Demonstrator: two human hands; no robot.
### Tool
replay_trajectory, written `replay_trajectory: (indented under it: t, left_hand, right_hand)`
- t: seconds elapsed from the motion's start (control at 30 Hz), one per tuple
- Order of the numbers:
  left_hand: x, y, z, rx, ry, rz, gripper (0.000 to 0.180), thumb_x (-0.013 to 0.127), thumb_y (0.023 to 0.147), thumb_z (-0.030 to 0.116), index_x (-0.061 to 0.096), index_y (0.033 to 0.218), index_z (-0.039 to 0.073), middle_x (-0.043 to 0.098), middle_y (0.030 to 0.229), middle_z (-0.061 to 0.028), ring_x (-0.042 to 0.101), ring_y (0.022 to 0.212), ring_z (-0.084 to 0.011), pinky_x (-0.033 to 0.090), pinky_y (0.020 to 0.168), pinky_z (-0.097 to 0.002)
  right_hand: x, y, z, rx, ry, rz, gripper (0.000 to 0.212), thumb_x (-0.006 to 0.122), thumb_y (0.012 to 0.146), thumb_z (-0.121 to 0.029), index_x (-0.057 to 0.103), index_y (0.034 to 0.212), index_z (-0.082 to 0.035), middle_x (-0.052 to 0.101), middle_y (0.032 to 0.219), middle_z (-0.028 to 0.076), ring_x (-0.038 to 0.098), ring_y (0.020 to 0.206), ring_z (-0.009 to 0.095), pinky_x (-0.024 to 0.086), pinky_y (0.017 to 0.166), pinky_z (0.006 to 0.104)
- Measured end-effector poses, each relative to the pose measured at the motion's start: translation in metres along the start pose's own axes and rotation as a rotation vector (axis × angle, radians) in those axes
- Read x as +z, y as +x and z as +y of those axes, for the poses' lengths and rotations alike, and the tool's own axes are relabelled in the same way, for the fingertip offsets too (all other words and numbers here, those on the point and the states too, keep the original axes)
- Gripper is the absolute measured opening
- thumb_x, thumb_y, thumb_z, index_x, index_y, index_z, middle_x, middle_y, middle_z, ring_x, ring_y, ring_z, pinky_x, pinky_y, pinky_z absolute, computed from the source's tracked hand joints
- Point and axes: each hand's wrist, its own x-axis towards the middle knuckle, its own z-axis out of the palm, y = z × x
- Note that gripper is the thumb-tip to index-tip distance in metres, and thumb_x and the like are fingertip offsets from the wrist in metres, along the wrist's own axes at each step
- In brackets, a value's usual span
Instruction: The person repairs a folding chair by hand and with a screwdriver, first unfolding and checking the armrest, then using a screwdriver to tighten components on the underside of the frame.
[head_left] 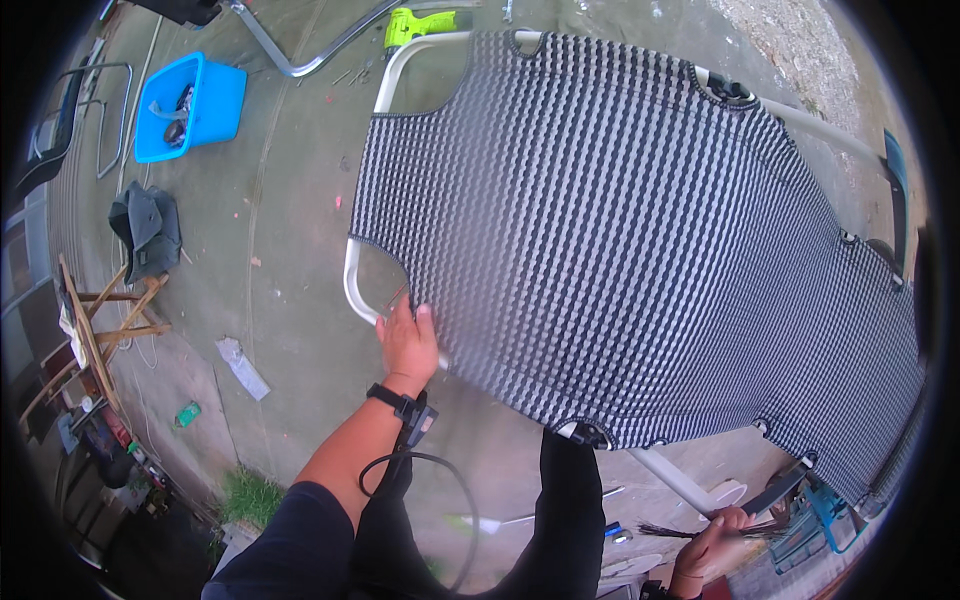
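A folding lounge chair with black-and-white woven fabric [620,230] fills the middle and right, tilted across my legs. Its white tubular frame [352,275] shows at the cut-out corners and along the edges. My left hand [408,345] is closed round the frame at the near left corner, the thumb against the fabric. At the lower right, my right hand [712,545] grips a white side tube [675,480] that comes out from under the fabric. A black armrest [778,490] lies just beyond it. The fingertips of my left hand are partly hidden.
A blue bin [222,105] with small parts stands at the upper left. Near the top lie a lime-green drill [420,27] and a bent metal tube [290,60]. A grey cloth bag [148,228], a wooden frame [95,340] and a pale wrapper [242,368] are on the left.
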Motion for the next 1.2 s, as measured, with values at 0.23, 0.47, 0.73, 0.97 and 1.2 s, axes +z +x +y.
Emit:
replay_trajectory:
  t: [0.23, 0.47, 0.73, 0.97, 1.2]
  left_hand:
    - [-0.004, 0.001, -0.003, 0.001, 0.023, -0.026, 0.048, 0.038, 0.097, 0.032, 0.045, 0.130, -0.001, 0.060, 0.117, -0.0237, 0.052, 0.117, -0.0376, 0.021, 0.109, -0.0531]
    - [-0.006, 0.010, 0.001, 0.016, -0.030, -0.068, 0.047, 0.040, 0.097, 0.034, 0.048, 0.124, -0.003, 0.062, 0.109, -0.0262, 0.054, 0.112, -0.0398, 0.025, 0.106, -0.0527]
    - [-0.048, 0.081, 0.064, 0.332, -0.076, 0.124, 0.059, 0.041, 0.098, 0.035, 0.035, 0.136, -0.011, 0.039, 0.136, -0.0335, 0.039, 0.127, -0.0448, 0.031, 0.107, -0.0487]
    - [-0.056, 0.143, 0.264, 0.745, -0.051, 0.141, 0.065, 0.042, 0.097, 0.036, 0.027, 0.142, -0.008, 0.027, 0.148, -0.0290, 0.024, 0.140, -0.0409, 0.019, 0.115, -0.0460]
    - [-0.013, 0.144, 0.278, 0.622, 0.111, 0.002, 0.074, 0.041, 0.094, 0.044, 0.024, 0.145, -0.008, 0.017, 0.154, -0.0265, 0.013, 0.144, -0.0381, 0.013, 0.117, -0.0427]
  right_hand:
    - [0.006, -0.003, 0.013, 0.041, 0.038, 0.036, 0.027, 0.035, 0.095, -0.023, 0.040, 0.080, -0.001, 0.040, 0.082, 0.015, 0.043, 0.089, 0.030, 0.026, 0.107, 0.0451]
    - [0.001, -0.005, 0.012, -0.015, -0.089, 0.011, 0.024, 0.035, 0.095, -0.021, 0.039, 0.081, -0.002, 0.040, 0.085, 0.014, 0.043, 0.092, 0.029, 0.023, 0.109, 0.0443]
    - [0.005, -0.008, 0.019, 0.015, 0.012, 0.066, 0.019, 0.039, 0.088, -0.018, 0.047, 0.081, -0.002, 0.048, 0.087, 0.017, 0.046, 0.090, 0.037, 0.021, 0.106, 0.0573]
    - [0.004, -0.003, 0.012, 0.024, 0.021, 0.063, 0.019, 0.037, 0.089, -0.016, 0.046, 0.081, -0.001, 0.046, 0.084, 0.018, 0.046, 0.087, 0.036, 0.021, 0.108, 0.0543]
    - [0.000, -0.002, 0.013, -0.009, 0.000, 0.088, 0.019, 0.040, 0.087, -0.017, 0.049, 0.082, -0.001, 0.051, 0.087, 0.019, 0.049, 0.091, 0.036, 0.022, 0.107, 0.0578]
